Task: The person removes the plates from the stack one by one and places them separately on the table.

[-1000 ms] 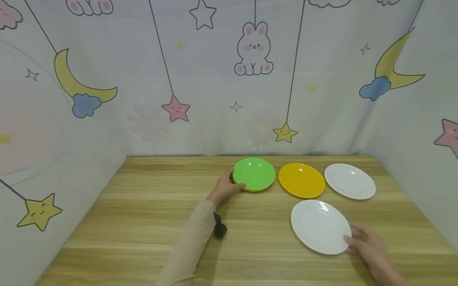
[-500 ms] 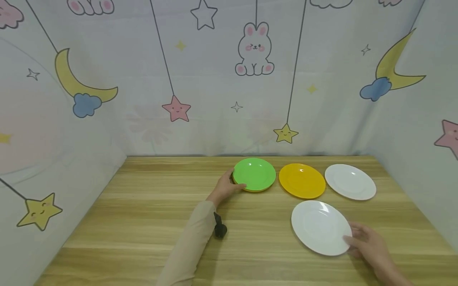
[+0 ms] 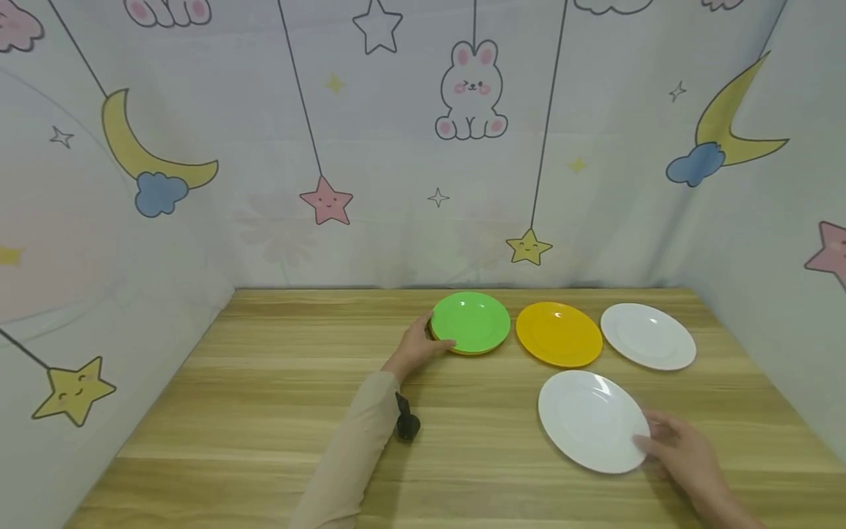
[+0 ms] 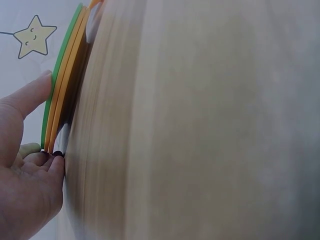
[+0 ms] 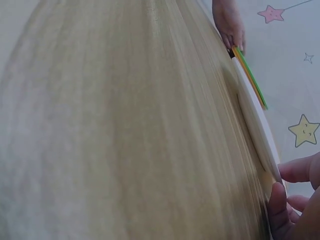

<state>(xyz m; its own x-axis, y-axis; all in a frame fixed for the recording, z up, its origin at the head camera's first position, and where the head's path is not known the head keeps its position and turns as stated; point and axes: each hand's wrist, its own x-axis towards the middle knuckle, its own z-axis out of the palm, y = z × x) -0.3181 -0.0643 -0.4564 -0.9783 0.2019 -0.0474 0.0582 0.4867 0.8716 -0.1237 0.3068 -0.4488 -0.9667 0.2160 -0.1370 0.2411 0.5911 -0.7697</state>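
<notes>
While left hand (image 3: 415,344) pinches green plate (image 3: 471,322) rim, thumb on top, for lifting off stack, right hand (image 3: 684,455) grips white plate (image 3: 591,419) edge.

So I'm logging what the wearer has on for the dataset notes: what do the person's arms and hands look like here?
The left arm wears a long, plain beige sleeve reaching the wrist, with a small black device strapped under the wrist. The left hand is bare, with no glove or ring visible. The right hand is bare too, and no sleeve shows on the part of that forearm in view.
</notes>
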